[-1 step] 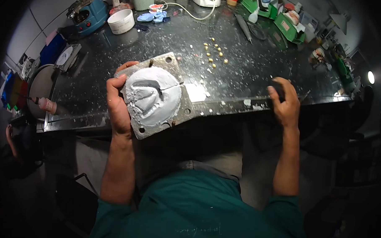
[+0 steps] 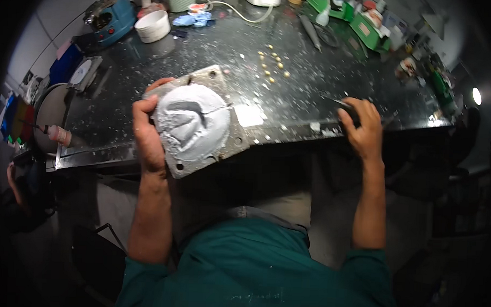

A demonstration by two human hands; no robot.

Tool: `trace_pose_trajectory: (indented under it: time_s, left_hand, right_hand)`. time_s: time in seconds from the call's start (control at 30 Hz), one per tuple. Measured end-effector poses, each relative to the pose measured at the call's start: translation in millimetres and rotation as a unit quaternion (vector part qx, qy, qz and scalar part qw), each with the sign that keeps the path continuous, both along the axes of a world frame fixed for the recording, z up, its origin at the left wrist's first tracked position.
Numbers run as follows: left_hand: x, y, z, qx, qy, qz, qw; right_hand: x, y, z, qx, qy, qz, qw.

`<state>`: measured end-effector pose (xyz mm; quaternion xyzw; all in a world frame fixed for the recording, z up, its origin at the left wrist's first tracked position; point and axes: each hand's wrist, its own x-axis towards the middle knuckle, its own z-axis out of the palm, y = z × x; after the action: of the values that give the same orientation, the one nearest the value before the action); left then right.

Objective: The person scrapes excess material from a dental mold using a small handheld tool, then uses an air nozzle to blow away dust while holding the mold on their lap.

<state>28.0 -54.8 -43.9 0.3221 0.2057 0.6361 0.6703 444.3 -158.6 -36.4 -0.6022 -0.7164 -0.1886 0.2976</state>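
Note:
My left hand point(image 2: 150, 136) is closed round the left edge of a square metal dental flask half point(image 2: 236, 129) with holes at its corners. The flask is tilted and held over the bench's front edge. White plaster point(image 2: 211, 133) fills its middle, with a horseshoe-shaped hollow and a raised centre. My right hand point(image 2: 367, 128) is closed at the bench edge on the right, apart from the flask. Between its thumb and fingers is a slim dark-handled tool point(image 2: 355, 111) with a thin metallic tip; its exact kind is unclear.
Small yellowish tooth-like pieces point(image 2: 272, 80) lie on the dark bench point(image 2: 206, 46), which is flecked with white crumbs. Behind stand a blue machine point(image 2: 113, 27), a white bowl point(image 2: 152, 28) and green bins point(image 2: 368, 32). A grey handpiece point(image 2: 310, 32) lies near the bins; a pink bottle point(image 2: 59, 135) is left.
The view has shifted slightly. My right hand has moved a little to the left, and a thin metallic tip now shows at its fingers. My left hand still holds the flask half.

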Motion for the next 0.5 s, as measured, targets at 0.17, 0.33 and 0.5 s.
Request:
trace_pose_trajectory:
  time_s: [0.17, 0.33, 0.5]
  left_hand:
    - [-30, -32, -19, -0.057, -0.033, -0.042, 0.997]
    - [-49, -101, -32, -0.112, -0.059, -0.067, 0.990]
    - [-63, -150, -91, -0.125, -0.105, -0.136, 0.977]
  right_hand:
    - [-30, 9, -27, 0.051, 0.044, -0.038, 0.997]
    - [-93, -72, -84, 0.216, 0.176, -0.078, 0.957]
    - [-13, -91, -199, 0.194, 0.432, -0.229, 0.850]
